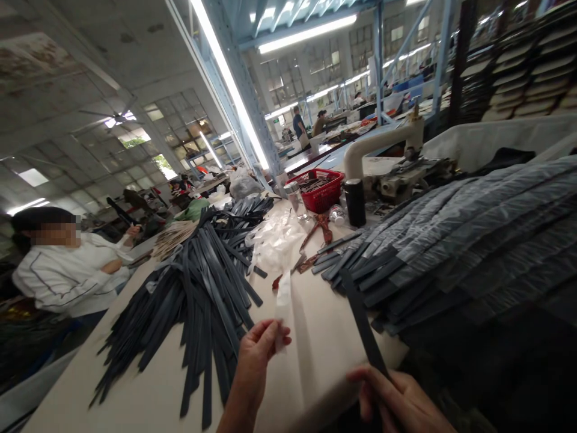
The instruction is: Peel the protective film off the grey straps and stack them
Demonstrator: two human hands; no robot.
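Pinched between the thumb and fingers of my left hand (265, 340) is the lower end of a narrow whitish translucent strip (283, 291). At the lower right, my right hand (390, 394) grips a long dark flat strap (364, 325), which slants up and to the left. Many loose dark straps (198, 294) lie in a fanned heap left of my left hand. Beyond my right hand, more dark straps in clear plastic sleeves (451, 228) are piled up.
On the pale table (256, 391), farther off, are crumpled clear plastic (274, 237), brown-handled scissors (321, 225), a red basket (320, 192), a glass jar (295, 199) and a black bottle (355, 203). A sewing machine (383, 150) stands behind. A person in white (67, 270) sits at left.
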